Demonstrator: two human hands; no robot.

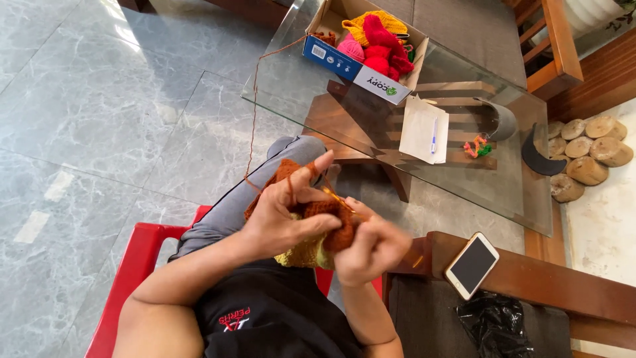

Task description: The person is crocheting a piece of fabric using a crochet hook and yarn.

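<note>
Sitting on a red plastic chair (132,265), the person works over their lap; the left hand (285,215) is curled around the rust-orange knitted piece (328,222), forefinger raised with the orange yarn strand (254,113) looped over it; the right hand (371,248), at about four o'clock from the left, is closed in a fist on the same piece, and a thin yellow needle (338,197) shows between the two hands; a pale yellow-green part of the knitting hangs just below, at six o'clock from the left hand's thumb. The strand runs up toward twelve o'clock to a cardboard box (344,63) on the glass table (285,86); inside the box lie red, pink and yellow balls of yarn (381,40). At three o'clock from the box's near corner a sheet of white paper (421,129) lies on the glass with a blue pen (434,136) on it; a small bright tangle of yarn (477,147) sits further right. At three o'clock from the right hand a phone (472,265) rests face up on a wooden armrest (550,282); a black plastic bag (497,325) lies just below it.
</note>
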